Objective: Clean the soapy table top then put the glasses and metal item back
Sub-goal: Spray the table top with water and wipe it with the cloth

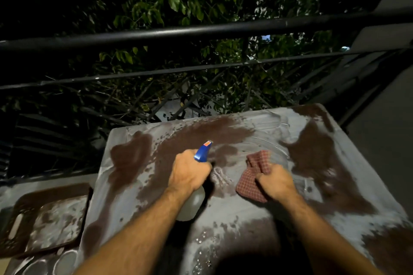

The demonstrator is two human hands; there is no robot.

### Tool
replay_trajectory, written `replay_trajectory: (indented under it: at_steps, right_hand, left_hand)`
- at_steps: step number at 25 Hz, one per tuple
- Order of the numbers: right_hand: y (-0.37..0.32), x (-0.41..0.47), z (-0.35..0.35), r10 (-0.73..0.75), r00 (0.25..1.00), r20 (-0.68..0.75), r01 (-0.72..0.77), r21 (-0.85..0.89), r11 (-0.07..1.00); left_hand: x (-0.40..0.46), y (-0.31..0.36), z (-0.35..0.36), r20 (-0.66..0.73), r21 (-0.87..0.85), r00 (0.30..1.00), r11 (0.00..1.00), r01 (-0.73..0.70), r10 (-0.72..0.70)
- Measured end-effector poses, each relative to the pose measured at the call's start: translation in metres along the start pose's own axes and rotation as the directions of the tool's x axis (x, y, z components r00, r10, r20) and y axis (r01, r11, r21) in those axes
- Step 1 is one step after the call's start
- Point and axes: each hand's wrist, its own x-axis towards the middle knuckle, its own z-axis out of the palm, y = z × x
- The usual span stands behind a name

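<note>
A dark balcony at night is shown, with a black railing (201,31) and leafy branches behind it. At the far left, on a lower level beside the tabletop (234,214), a brown tray (44,219) streaked with foam is seen, and pale round shapes below it may be the glasses, though this cannot be told; they seem to have been set aside so that the surface is free for wiping. The tabletop is covered with patches of white soap film between wet brown areas, so cleaning is judged to be under way.

Left of centre, a spray bottle (202,152) is gripped by the left hand (190,172), fingers curled round its neck, nozzle aimed away over the surface, presumably to wet the foam. To its right, a red checked cloth (252,176) is bunched in the closed right hand (277,183) and pressed to the tabletop, ready for wiping. The metal item cannot be identified.
</note>
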Motion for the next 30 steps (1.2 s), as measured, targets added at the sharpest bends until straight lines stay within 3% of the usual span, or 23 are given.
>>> replay_trajectory:
  at_steps: [7, 12, 14, 17, 18, 20, 22, 24, 25, 27, 30]
  right_hand:
    - [0.061, 0.076, -0.059, 0.130, 0.962, -0.241, -0.104, 0.116, 0.988]
    - [0.080, 0.171, -0.097, -0.028, 0.939, -0.344, 0.069, 0.107, 0.992]
    - [0.081, 0.209, -0.095, -0.118, 0.951, -0.285, 0.112, -0.037, 0.993]
    - [0.052, 0.231, -0.058, -0.078, 0.996, -0.039, 0.062, -0.301, 0.952]
    - [0.039, 0.229, -0.037, -0.110, 0.994, 0.025, 0.112, -0.385, 0.916]
    - [0.017, 0.216, 0.011, -0.309, 0.942, 0.132, 0.335, -0.429, 0.839]
    - [0.001, 0.200, 0.043, -0.462, 0.836, 0.295, 0.547, -0.386, 0.743]
    - [-0.002, 0.202, 0.043, -0.585, 0.740, 0.333, 0.673, -0.373, 0.639]
    - [0.003, 0.210, 0.033, -0.634, 0.728, 0.261, 0.681, -0.387, 0.622]
    - [0.025, 0.232, 0.005, -0.616, 0.781, 0.103, 0.583, -0.476, 0.659]
    - [0.075, 0.287, -0.043, -0.380, 0.925, -0.006, 0.316, -0.544, 0.777]
  left_hand:
    - [0.032, 0.054, 0.069, 0.108, 0.108, 0.994, 0.994, 0.019, -0.031]
    - [0.062, 0.100, 0.104, 0.093, 0.066, 0.994, 0.996, 0.060, -0.066]
    - [0.073, 0.109, 0.116, 0.061, 0.062, 0.996, 0.996, 0.067, -0.071]
    - [0.086, 0.115, 0.128, 0.027, 0.074, 0.995, 0.993, 0.093, -0.095]
    - [0.089, 0.116, 0.130, 0.020, 0.070, 0.994, 0.992, 0.105, -0.107]
    - [0.096, 0.118, 0.133, 0.000, 0.073, 0.992, 0.989, 0.128, -0.128]
    - [0.100, 0.117, 0.135, -0.023, 0.098, 0.990, 0.985, 0.141, -0.139]
    - [0.103, 0.117, 0.134, -0.035, 0.132, 0.991, 0.982, 0.136, -0.133]
    - [0.105, 0.117, 0.135, -0.028, 0.137, 0.991, 0.981, 0.136, -0.133]
    - [0.108, 0.120, 0.137, -0.023, 0.111, 0.990, 0.984, 0.141, -0.139]
    - [0.112, 0.123, 0.143, -0.036, 0.105, 0.993, 0.988, 0.117, -0.114]
